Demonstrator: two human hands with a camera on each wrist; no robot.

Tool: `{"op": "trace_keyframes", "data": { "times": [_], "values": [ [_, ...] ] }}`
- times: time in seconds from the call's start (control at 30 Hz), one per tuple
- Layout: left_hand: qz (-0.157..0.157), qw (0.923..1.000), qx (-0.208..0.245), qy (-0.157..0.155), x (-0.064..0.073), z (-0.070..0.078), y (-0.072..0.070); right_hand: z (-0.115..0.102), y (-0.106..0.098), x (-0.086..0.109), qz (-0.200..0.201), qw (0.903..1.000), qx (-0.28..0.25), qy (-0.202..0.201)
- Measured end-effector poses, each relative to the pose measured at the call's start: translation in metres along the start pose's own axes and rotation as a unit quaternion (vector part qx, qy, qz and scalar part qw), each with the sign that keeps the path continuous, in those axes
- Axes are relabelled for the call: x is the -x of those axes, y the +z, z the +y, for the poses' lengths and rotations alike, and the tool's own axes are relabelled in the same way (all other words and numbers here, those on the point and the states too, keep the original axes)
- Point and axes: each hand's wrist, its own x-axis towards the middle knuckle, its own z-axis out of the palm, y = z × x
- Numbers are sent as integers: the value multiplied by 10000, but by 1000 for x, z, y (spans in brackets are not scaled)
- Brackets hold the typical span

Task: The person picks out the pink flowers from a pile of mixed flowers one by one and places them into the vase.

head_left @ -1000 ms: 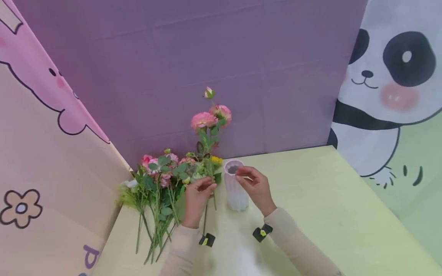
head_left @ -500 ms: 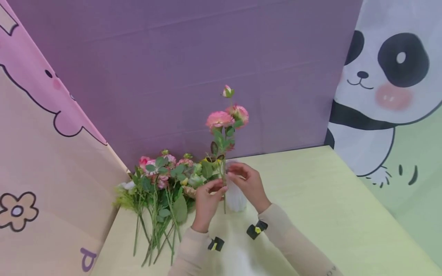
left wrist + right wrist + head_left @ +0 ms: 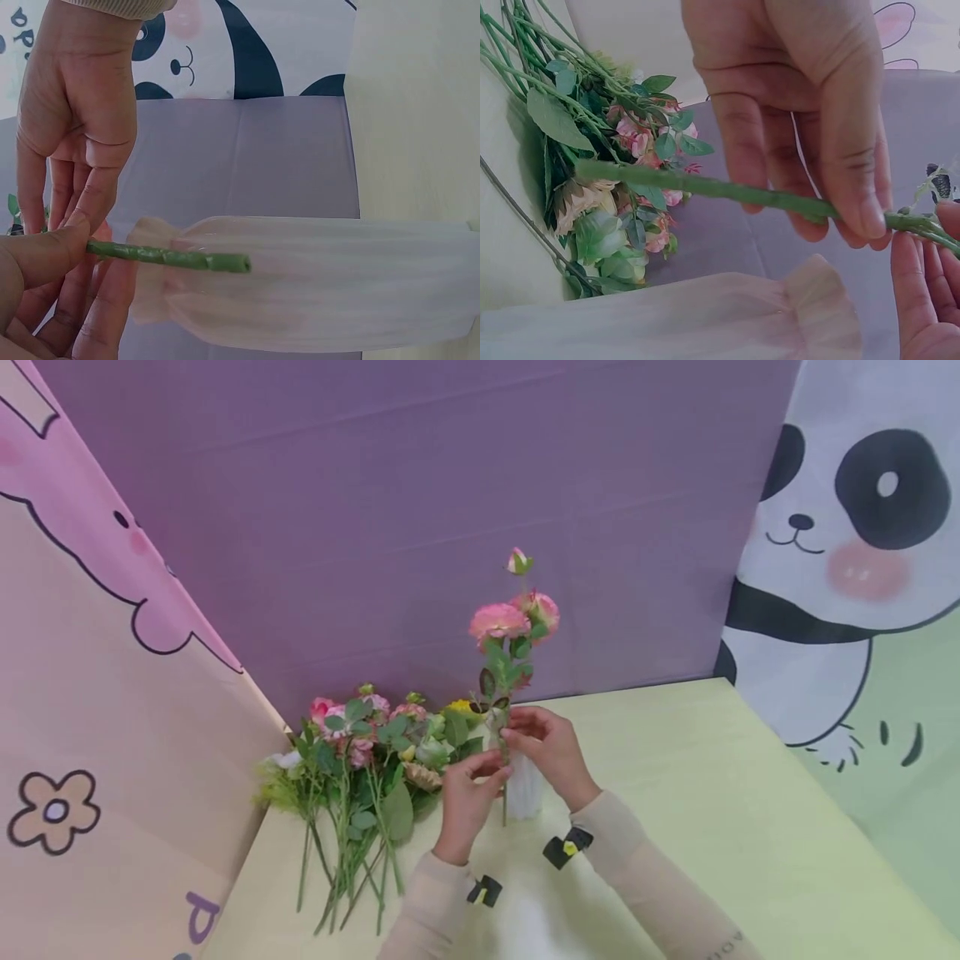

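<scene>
A pink flower spray (image 3: 498,621), with two full blooms, a bud and green leaves, stands upright in front of the vase in the head view. My left hand (image 3: 463,797) pinches its lower stem (image 3: 742,193) between thumb and fingers. Higher up, the thumb and fingers of my right hand (image 3: 557,756) pinch the same stem. The stem's cut end points down in the head view and overlaps the vase in the left wrist view. The pale ribbed vase (image 3: 322,285) has a flared rim, and stands on the table behind both hands, partly hidden.
Left of the hands lies a pile of flowers (image 3: 360,752), with pink, white, green and yellow heads and long green stems (image 3: 337,868) toward the front. The pale table (image 3: 675,827) meets a purple backdrop (image 3: 637,568) behind and printed cloths at both sides.
My left hand has carried the pink flower spray rightward from beside the pile to in front of the vase. The right hand has come from the vase's rim onto the stem.
</scene>
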Motion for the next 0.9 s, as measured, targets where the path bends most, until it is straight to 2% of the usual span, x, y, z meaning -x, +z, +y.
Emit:
{"op": "trace_keyframes", "data": {
  "times": [0.2,0.5,0.73,0.8,0.9],
  "values": [
    [-13,9999,31,141,-1,0,1,-3,-4,-3,-121,9995,268,-63],
    [-48,9995,77,310,-1,-1,3,-4,-5,-4,-98,9989,426,-189],
    [-13,9998,-36,217,-1,1,4,-7,-5,-5,1,9988,472,-118],
    [-11,9997,-122,219,0,4,4,-7,-5,-5,-3,9987,482,-151],
    [-74,9988,-289,386,4,18,2,-7,-5,-6,-8,9987,477,-205]
  ]
}}
